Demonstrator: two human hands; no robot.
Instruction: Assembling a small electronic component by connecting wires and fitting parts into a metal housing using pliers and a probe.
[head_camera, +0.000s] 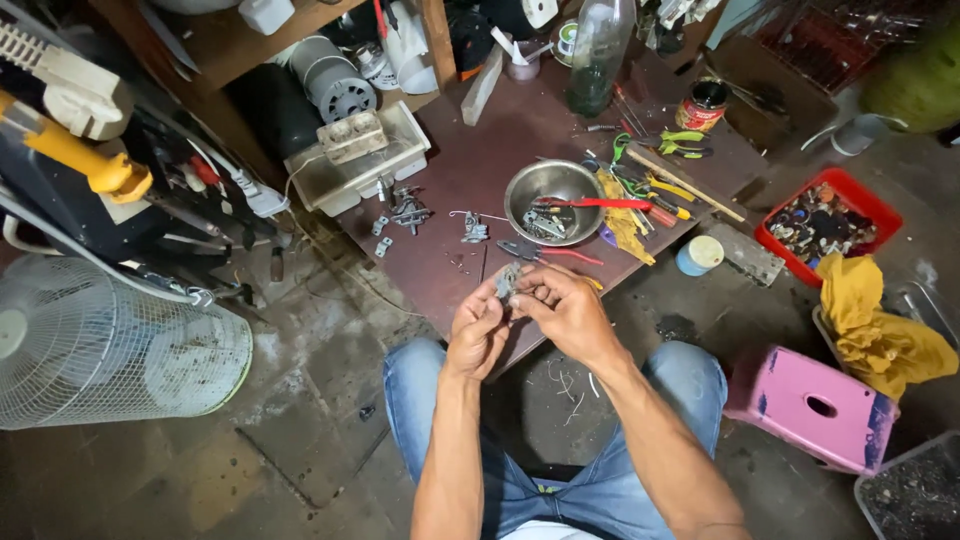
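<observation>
— Both hands, left hand (478, 330) and right hand (562, 308), pinch one small metal part (508, 282) above the counter (470, 170) edge; a slip could drop it to the floor.

— Counted?

— One steel bowl (553, 200), one pink stool (812, 406), one fan (100, 345), several loose brackets (400, 215).

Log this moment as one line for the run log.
left hand: holding small grey metal part | right hand: holding same part | nearby: steel bowl, red-handled pliers | surface: low brown table
</observation>
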